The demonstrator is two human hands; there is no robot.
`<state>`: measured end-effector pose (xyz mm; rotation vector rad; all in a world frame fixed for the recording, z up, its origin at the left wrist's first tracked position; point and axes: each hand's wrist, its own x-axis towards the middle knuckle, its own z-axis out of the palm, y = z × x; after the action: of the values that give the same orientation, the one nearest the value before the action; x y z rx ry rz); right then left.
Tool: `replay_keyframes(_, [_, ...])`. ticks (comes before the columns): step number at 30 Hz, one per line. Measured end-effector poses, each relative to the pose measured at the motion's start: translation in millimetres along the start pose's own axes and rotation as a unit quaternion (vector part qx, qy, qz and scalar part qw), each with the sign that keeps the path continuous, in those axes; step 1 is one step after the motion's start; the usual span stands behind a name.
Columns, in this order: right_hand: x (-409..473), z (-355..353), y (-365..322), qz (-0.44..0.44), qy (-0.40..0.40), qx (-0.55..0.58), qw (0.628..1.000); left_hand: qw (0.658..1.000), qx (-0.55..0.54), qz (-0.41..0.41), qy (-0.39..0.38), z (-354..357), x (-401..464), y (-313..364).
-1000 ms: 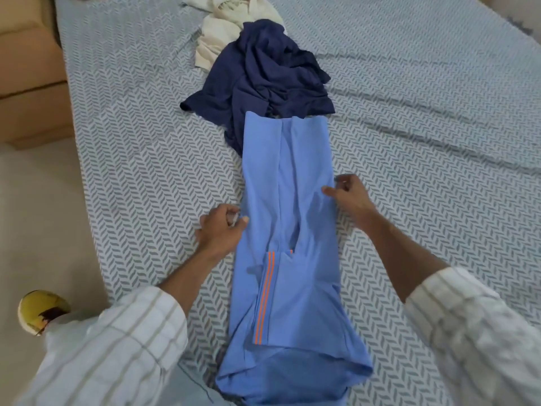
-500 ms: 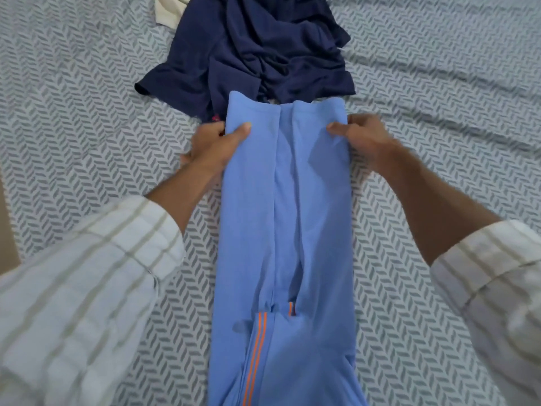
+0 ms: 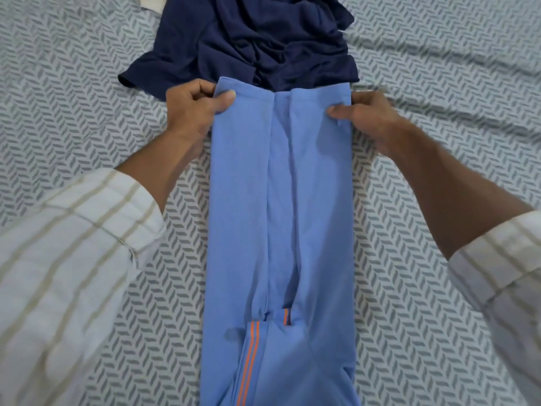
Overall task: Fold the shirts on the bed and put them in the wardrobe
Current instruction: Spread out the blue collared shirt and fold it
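A light blue shirt [image 3: 281, 218] with orange stripes lies on the bed as a long narrow strip, both sides folded inward. My left hand [image 3: 194, 112] pinches its far left corner, thumb on top of the cloth. At the far right corner my right hand [image 3: 366, 118] grips the edge the same way. A crumpled navy shirt [image 3: 254, 39] lies just beyond the blue one, touching its far end. The near end of the blue shirt runs out of view at the bottom.
The bed [image 3: 439, 83] has a grey and white herringbone cover with some creases at the right. A bit of a cream garment [image 3: 152, 0] shows at the top edge, left of the navy shirt.
My hands slid from the middle of the blue shirt up to its far corners and took hold there. The camera leaned in closer over the bed.
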<state>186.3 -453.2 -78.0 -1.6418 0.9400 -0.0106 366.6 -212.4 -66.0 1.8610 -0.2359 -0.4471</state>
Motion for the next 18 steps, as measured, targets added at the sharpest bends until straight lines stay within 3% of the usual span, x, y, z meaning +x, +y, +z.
replay_keyframes(4, [12,5,10,-0.022,0.046,0.011,0.999,0.998,-0.048,-0.038,0.007,5,3,3])
replay_keyframes(10, [24,2,25,-0.003,0.070,-0.079,0.994,0.998,-0.040,-0.051,-0.011,1,-6,12])
replay_keyframes(15, [-47,-1,-17,-0.063,0.009,0.091,0.994,0.999,0.029,-0.010,-0.034,-28,-48,49])
replay_keyframes(18, [-94,-1,-26,-0.126,0.017,0.094,0.987,0.994,0.079,0.035,-0.069,-49,-74,63])
